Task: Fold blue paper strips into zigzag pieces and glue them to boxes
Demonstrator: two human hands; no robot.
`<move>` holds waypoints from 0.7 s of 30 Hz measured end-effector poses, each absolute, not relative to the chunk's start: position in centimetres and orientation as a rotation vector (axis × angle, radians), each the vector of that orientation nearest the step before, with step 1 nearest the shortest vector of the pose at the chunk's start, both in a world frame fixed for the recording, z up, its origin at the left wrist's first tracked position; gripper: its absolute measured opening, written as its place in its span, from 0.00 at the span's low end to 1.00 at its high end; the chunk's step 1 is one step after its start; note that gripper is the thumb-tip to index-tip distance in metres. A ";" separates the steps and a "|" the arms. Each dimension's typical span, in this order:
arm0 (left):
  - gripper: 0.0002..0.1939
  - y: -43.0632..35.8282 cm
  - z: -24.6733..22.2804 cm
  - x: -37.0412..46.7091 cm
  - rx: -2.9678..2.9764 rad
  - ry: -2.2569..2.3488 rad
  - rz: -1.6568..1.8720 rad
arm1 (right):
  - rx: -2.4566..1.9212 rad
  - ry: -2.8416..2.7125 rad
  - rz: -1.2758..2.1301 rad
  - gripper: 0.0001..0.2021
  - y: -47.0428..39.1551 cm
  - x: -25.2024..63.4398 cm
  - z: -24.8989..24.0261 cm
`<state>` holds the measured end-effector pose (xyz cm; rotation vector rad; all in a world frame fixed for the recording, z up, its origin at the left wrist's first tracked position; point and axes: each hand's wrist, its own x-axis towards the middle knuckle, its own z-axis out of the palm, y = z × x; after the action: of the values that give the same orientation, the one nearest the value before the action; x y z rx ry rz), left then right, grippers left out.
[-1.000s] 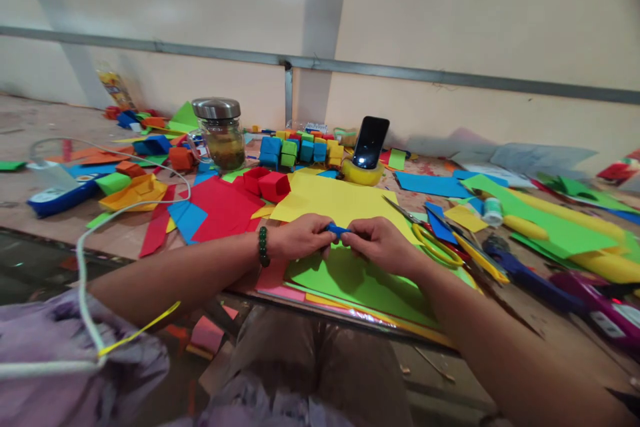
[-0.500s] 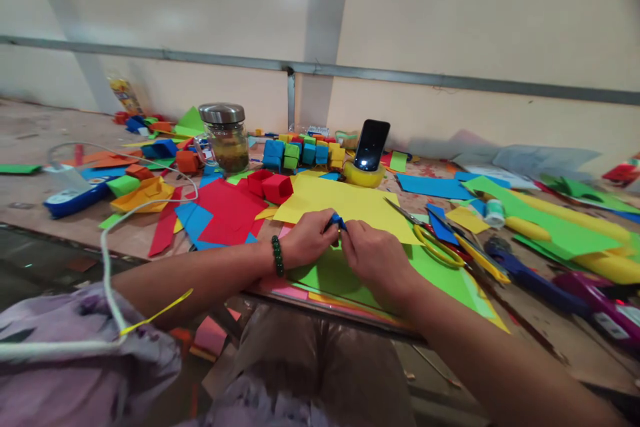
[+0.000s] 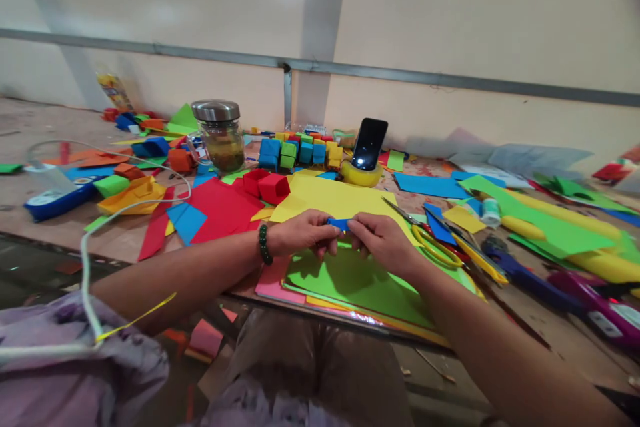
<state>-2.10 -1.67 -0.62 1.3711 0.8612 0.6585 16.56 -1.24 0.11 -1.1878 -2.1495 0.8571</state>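
The left hand (image 3: pixel 311 233) and the right hand (image 3: pixel 381 236) pinch a small blue paper piece (image 3: pixel 339 223) between them, one end in each hand's fingers. Below the fingers lie green sheets (image 3: pixel 357 283). Yellow scissors (image 3: pixel 420 233) rest just right of the fingers. Farther right, print on a small bottle (image 3: pixel 491 212) is too blurry to read.

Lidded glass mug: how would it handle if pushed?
The lidded glass mug is probably heavy for its size, given the liquid inside. Its clear glass suggests it's rigid but breakable. It stands upright, so a high push might tip it.
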 end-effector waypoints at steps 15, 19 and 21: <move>0.08 -2.8 -2.3 -0.2 1.541 0.972 1.071 | -1.099 -2.320 -0.831 0.07 -4.3 14.0 -1.4; 0.04 -2.7 -2.1 -0.4 1.429 0.797 1.037 | -1.062 -2.314 -0.918 0.05 -4.4 14.6 -0.9; 0.07 -2.5 -2.2 -0.7 1.240 0.628 0.989 | -1.058 -2.305 -0.934 0.04 -4.3 15.0 -0.7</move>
<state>-0.71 -2.51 -2.20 1.2401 0.6284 0.9885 14.98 -4.34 -0.68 -1.0583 -2.3053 -0.9339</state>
